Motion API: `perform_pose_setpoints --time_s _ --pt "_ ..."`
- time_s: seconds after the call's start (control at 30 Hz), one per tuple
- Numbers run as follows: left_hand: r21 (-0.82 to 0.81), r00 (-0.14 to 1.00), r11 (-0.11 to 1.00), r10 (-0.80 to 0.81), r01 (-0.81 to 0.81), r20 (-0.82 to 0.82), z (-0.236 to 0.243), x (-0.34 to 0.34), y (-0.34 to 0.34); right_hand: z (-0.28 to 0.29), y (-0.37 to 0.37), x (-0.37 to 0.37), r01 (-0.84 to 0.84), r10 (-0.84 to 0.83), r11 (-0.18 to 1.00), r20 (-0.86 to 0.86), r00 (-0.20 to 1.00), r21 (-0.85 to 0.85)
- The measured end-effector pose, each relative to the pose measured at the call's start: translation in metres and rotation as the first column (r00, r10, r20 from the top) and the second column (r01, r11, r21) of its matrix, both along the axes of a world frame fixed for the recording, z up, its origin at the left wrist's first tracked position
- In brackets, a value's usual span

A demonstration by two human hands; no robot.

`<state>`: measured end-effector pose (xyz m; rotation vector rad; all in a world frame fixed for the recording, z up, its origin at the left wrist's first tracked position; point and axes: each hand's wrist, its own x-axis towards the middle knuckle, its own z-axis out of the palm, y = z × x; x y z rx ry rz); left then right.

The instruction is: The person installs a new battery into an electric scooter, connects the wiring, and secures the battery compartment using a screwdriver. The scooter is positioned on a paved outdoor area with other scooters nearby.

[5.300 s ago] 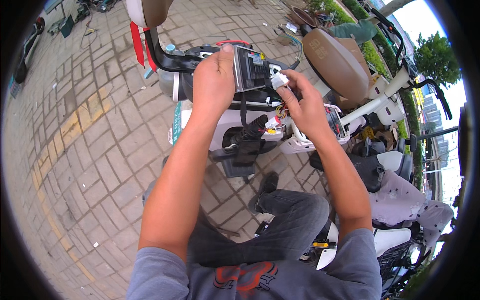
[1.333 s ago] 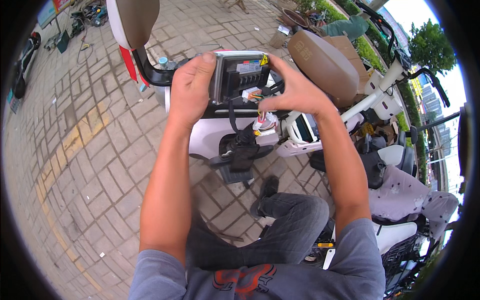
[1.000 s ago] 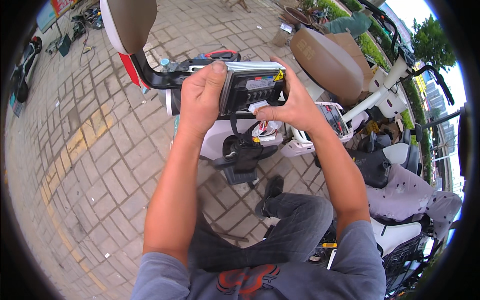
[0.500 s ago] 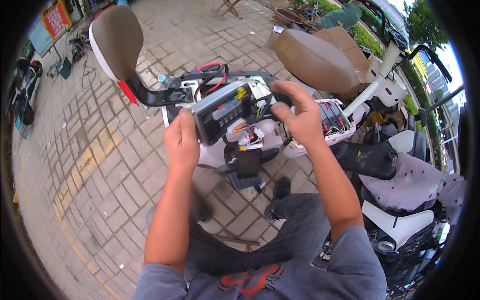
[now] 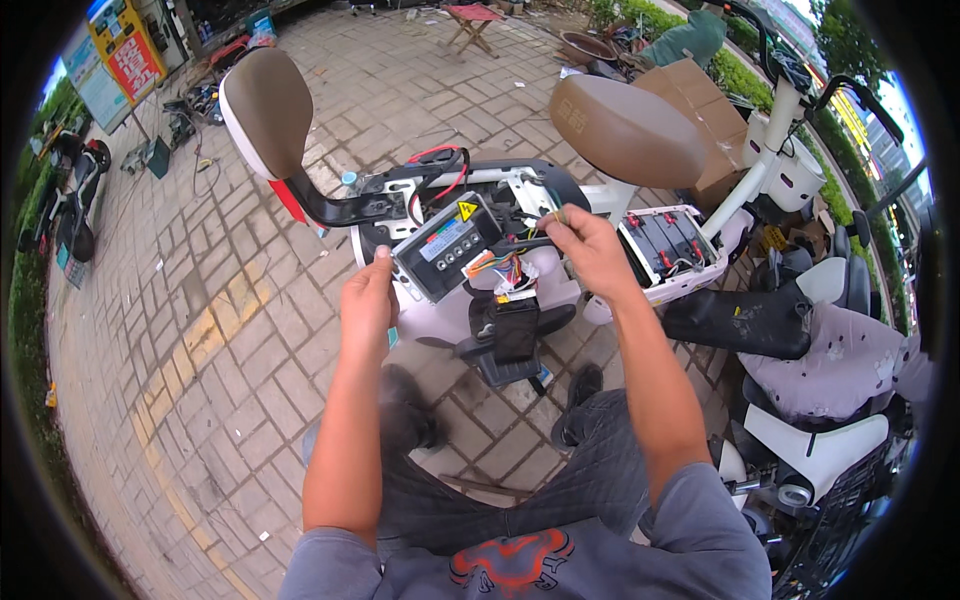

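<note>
A motor controller (image 5: 425,263), a dark box with a row of screw terminals and a yellow warning sticker, is tilted up over the open body of an electric scooter (image 5: 550,270). My left hand (image 5: 368,302) grips its left end, thumb along the edge, the other fingers mostly hidden behind. Right of the box, my right hand (image 5: 593,250) pinches a black cable (image 5: 528,244) between thumb and forefinger. Colored wires with white connectors (image 5: 490,266) dangle from the controller's right side. Beneath them hangs a small black pouch-like part (image 5: 516,330).
A brown backrest (image 5: 268,112) rises on the scooter's left, and a brown seat (image 5: 625,130) at its right. Batteries with red leads sit in an open compartment (image 5: 668,240). Parked scooters (image 5: 810,430) crowd the right side. A folding stool (image 5: 472,25) stands on the brick paving behind.
My right hand has gone from spread fingers to a pinch on the cable. The controller has tipped, its terminal face now plainer to see. The whole view has shifted slightly.
</note>
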<state>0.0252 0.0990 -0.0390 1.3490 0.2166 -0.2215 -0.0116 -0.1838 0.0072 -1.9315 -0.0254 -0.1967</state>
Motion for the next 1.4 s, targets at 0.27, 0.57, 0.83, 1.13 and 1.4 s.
perform_pose_setpoints --time_s 0.27,0.57,0.83,1.13,1.4 --pt "0.232 0.996 0.971 0.047 -0.063 0.076 0.008 0.003 0.005 -0.016 0.01 -0.01 -0.064 0.063 0.998 0.213 0.975 -0.001" --pt "0.04 0.958 0.996 0.064 -0.079 0.28 0.049 -0.005 -0.001 -0.012 0.008 -0.005 0.053 -0.071 0.99 0.142 0.987 0.128" --pt "-0.641 0.934 0.708 -0.354 0.296 0.041 0.069 -0.04 -0.035 0.006 0.026 -0.048 0.282 -0.232 0.956 0.387 0.893 -0.078" --pt "-0.806 0.909 0.583 -0.385 0.105 -0.16 0.036 -0.069 -0.009 -0.036 -0.063 -0.15 0.538 -0.572 0.79 0.04 0.819 0.294" --pt "-0.645 0.95 0.751 -0.083 -0.138 -0.3 0.005 -0.068 0.022 -0.229 -0.023 -0.18 0.057 -0.258 0.939 -0.582 0.771 -0.34"
